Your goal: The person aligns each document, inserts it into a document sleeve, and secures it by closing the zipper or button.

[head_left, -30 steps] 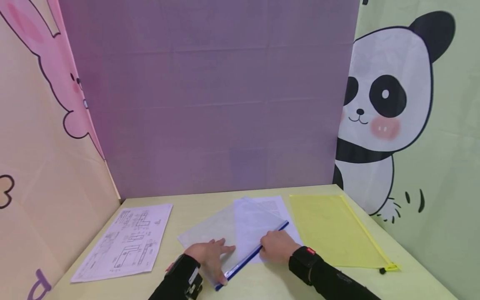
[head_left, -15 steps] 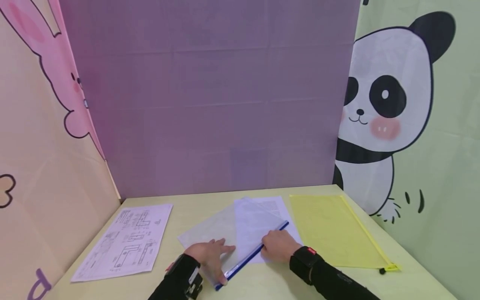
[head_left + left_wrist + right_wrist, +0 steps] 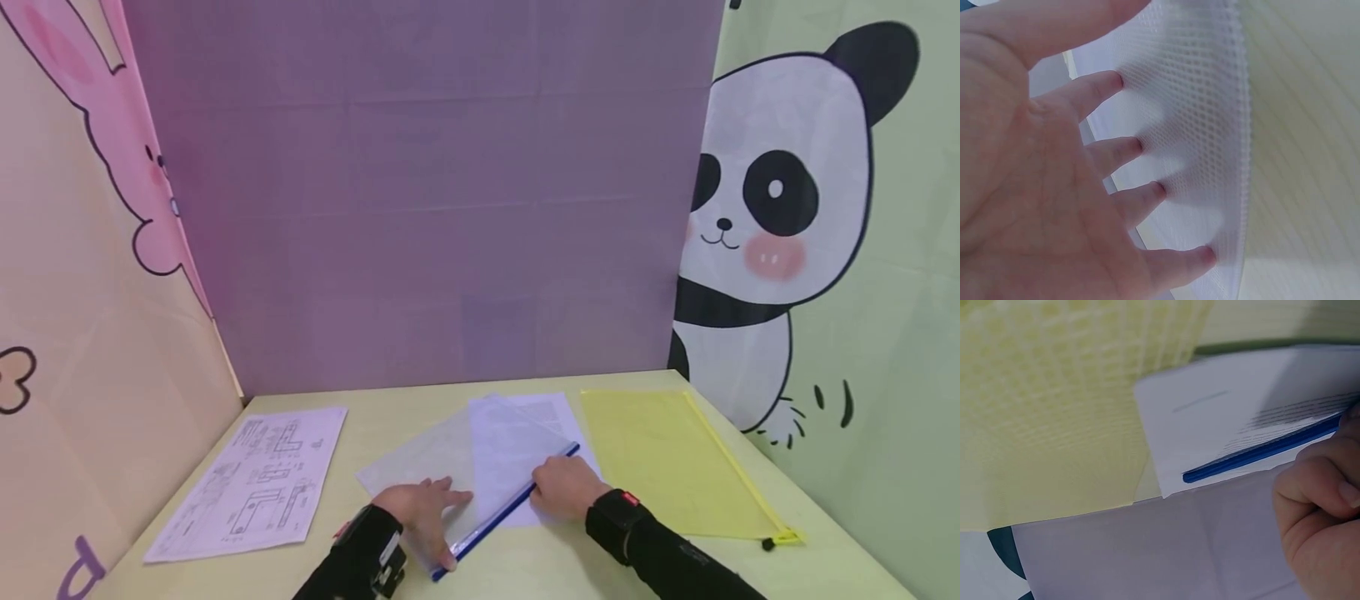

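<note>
A clear mesh zip pouch [image 3: 420,454] with a blue zip edge [image 3: 487,527] lies slanted on the table, overlapping a white printed sheet [image 3: 543,408]. My left hand [image 3: 422,510] rests on the pouch with fingers spread, its thumb at the near end of the blue edge. In the left wrist view the fingertips [image 3: 1129,145] press into the white mesh. Curled fingers of my right hand [image 3: 566,487] pinch the blue zip edge past its middle; what lies between them is hidden. The zip's far end [image 3: 1210,470] sticks out beyond that hand in the right wrist view.
To the left lies a sheet with technical drawings [image 3: 258,483]. A yellow mesh zip pouch [image 3: 667,467] lies flat at the right, a small black piece [image 3: 767,544] at its near corner. A purple panel [image 3: 450,208] stands behind the table [image 3: 360,575].
My right hand has slid slightly along the blue zip edge, away from me and to the right. The left hand has stayed in place on the pouch.
</note>
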The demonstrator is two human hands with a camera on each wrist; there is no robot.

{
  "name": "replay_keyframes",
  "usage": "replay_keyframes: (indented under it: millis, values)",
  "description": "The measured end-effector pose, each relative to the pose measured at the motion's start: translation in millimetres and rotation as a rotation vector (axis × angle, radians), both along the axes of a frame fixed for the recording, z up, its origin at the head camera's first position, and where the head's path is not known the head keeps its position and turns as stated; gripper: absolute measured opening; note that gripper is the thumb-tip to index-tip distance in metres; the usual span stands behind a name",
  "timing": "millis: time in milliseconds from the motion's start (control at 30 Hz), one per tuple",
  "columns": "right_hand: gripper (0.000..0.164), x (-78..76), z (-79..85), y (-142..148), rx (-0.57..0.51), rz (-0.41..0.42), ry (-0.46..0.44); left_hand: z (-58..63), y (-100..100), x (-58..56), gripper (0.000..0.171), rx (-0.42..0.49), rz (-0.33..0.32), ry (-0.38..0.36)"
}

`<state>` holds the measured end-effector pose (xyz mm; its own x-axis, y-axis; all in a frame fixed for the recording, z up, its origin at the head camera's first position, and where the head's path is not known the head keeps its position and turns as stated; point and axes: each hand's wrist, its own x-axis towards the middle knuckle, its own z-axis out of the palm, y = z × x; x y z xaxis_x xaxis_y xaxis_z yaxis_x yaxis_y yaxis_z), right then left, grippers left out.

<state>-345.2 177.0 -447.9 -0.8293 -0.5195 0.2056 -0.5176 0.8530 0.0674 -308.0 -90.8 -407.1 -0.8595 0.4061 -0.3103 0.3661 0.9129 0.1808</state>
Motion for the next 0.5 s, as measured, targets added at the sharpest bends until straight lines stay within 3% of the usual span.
replay_keyframes:
  millis: [500]
  values:
    - [0.026,-4.4,0.9,6.7,0.021,-0.050,0.002,1.7,2.4,-3.2,0.090,0.003,0.021,-0.032]
